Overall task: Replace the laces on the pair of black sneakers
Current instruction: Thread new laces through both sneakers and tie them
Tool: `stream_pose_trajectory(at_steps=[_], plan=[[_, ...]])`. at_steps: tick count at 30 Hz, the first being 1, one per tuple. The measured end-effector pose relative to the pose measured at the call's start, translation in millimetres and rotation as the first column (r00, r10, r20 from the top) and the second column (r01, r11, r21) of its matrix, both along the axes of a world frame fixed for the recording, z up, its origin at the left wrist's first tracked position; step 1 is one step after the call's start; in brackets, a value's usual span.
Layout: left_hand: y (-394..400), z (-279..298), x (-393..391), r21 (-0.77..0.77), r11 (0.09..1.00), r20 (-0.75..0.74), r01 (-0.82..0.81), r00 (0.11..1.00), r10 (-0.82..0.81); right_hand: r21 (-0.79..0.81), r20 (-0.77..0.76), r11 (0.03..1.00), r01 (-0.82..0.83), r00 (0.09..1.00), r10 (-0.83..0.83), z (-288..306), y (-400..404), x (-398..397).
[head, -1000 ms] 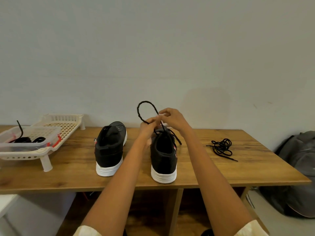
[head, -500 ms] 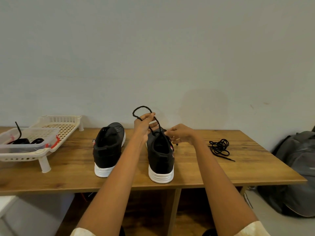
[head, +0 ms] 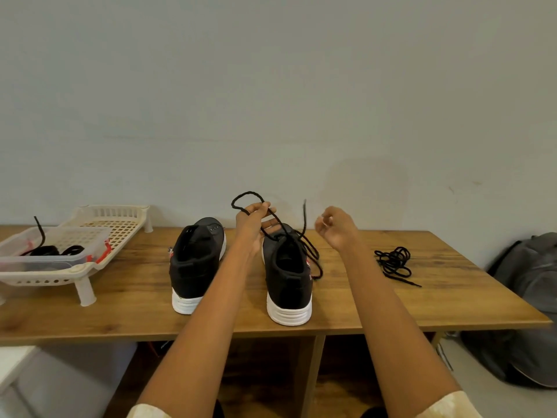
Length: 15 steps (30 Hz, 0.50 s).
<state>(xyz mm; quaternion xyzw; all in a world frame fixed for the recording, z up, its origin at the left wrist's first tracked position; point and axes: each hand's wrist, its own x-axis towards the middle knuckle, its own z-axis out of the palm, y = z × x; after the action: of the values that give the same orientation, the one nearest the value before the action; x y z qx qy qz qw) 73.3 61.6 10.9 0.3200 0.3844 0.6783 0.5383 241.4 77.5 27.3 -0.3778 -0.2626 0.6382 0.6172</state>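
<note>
Right sneaker standing heel-toward-viewer mid-bench, its lace trailing loose. Left hand is pinching a lace loop; right hand is curling loosely, apparently grasping nothing. Judged risk: the unheld end is slackening, so the loop may collapse. Left sneaker is sitting unlaced beside it.

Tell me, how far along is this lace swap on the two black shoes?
Partway, it seems. The left sneaker shows no lace, so stripping looks done. In hand: the left hand holds a loop of the lace running into the right sneaker; the right hand is curled beside its free end. Still left: the coiled lace on the table.
</note>
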Motion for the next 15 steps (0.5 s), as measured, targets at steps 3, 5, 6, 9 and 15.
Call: stream_pose_trajectory(at_steps=[3,5,6,9,15], plan=[[-0.2,-0.2,-0.1,0.011,1.0,-0.031,-0.013,0.999,0.014,-0.014,-0.091,0.992,0.126,0.988,-0.127,7.6,3.6,10.4],[1.0,2.5,1.4,0.017,0.999,-0.088,-0.03,0.996,0.031,0.034,0.111,0.979,0.2,0.973,-0.202,4.5,1.9,10.3],[1.3,4.6,2.9,0.023,0.999,-0.113,-0.033,0.993,0.035,0.073,0.245,0.981,0.181,0.95,-0.194,0.9,-0.4,8.0],[-0.5,8.4,8.6,0.03,0.999,-0.026,-0.012,1.0,0.013,0.152,0.649,0.981,-0.121,0.761,-0.007,-4.3,-7.2,-0.9],[0.8,-6.8,14.0,0.029,1.0,0.327,0.006,0.945,-0.015,0.12,0.991,0.885,-0.45,0.113,-0.077,-3.2,-7.6,-24.6]])
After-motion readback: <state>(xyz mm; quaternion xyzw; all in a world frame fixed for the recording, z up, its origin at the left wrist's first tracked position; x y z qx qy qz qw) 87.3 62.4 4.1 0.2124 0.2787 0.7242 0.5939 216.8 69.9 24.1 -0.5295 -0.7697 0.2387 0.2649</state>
